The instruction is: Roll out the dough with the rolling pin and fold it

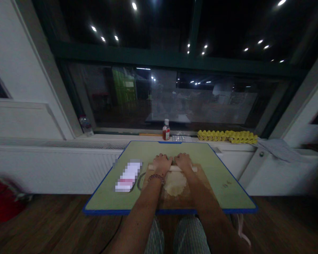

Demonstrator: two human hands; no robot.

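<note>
My left hand (162, 164), with a beaded bracelet at its wrist, rests on the left part of a pale rolling pin (177, 169). On the right part lies my right hand (183, 162). The fingers of both hands curl over the far side of the pin. Its two ends stick out a little past my hands. Just on the near side of the pin, a flat, roughly round sheet of dough (175, 185) spreads over a brown wooden board (180, 203). Whether dough lies under the pin is hidden.
The green table (225, 197) has a blue rim. A blurred-out phone-like slab (129, 177) and a dark ring (140, 181) lie left of the board. Behind, the sill holds a red-labelled bottle (166, 130), a yellow egg tray (228, 136) and a clear bottle (86, 126).
</note>
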